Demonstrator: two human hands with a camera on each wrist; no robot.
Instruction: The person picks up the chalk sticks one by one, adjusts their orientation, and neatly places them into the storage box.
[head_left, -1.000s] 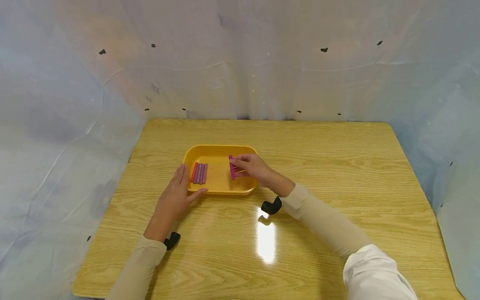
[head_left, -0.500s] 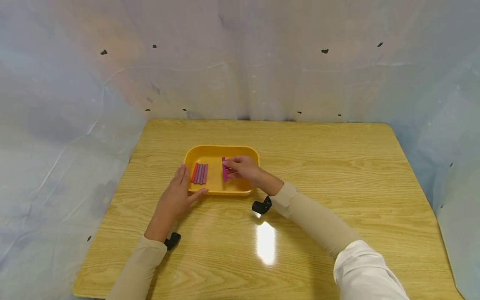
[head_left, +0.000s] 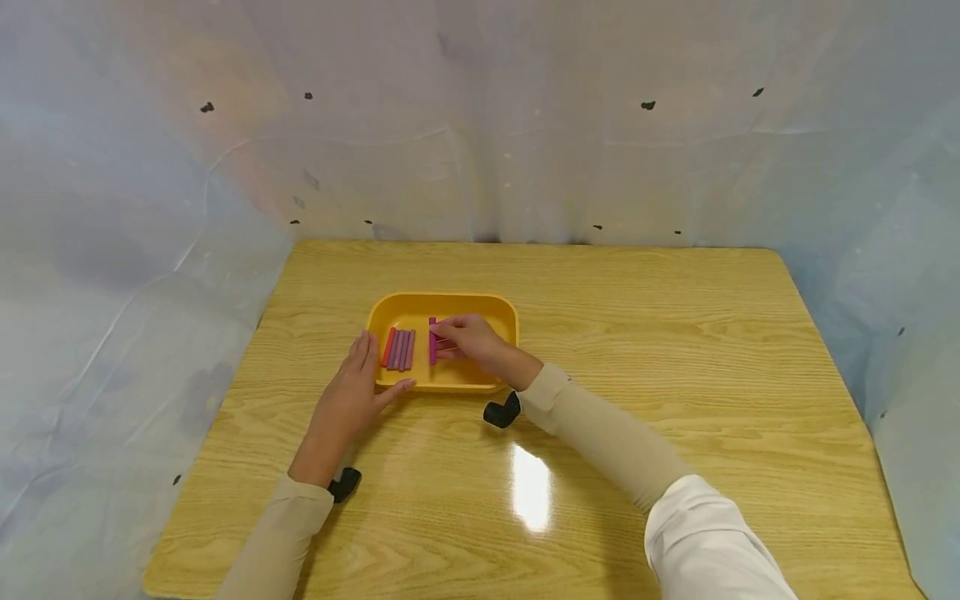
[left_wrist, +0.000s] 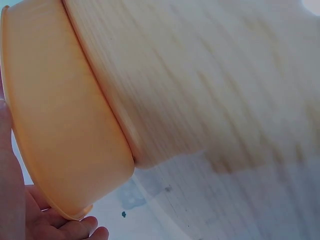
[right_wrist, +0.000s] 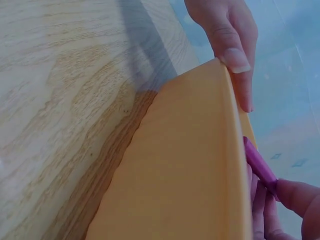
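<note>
A shallow yellow tray (head_left: 480,385) sits on the table. Inside it, at the left, a red stick (head_left: 388,347) and several dull purple sticks (head_left: 401,350) lie side by side. Between thumb and fingers, my right hand (head_left: 471,340) pinches a brighter purple stick (head_left: 432,342) near the middle of the tray, apart from the row. In the right wrist view this purple stick (right_wrist: 260,165) shows beyond the tray wall (right_wrist: 190,165). My left hand (head_left: 352,392) holds the tray's front left corner, thumb along the front rim and fingers along the left side.
The wooden table (head_left: 637,333) reaches out on all sides of the tray. Pale, patterned sheeting (head_left: 480,125) hangs behind and at both sides. Black wrist camera mounts (head_left: 502,411) jut out below the wrists.
My right hand has moved left across the tray with the brighter purple stick, towards the row. My left hand and the tray stay in place.
</note>
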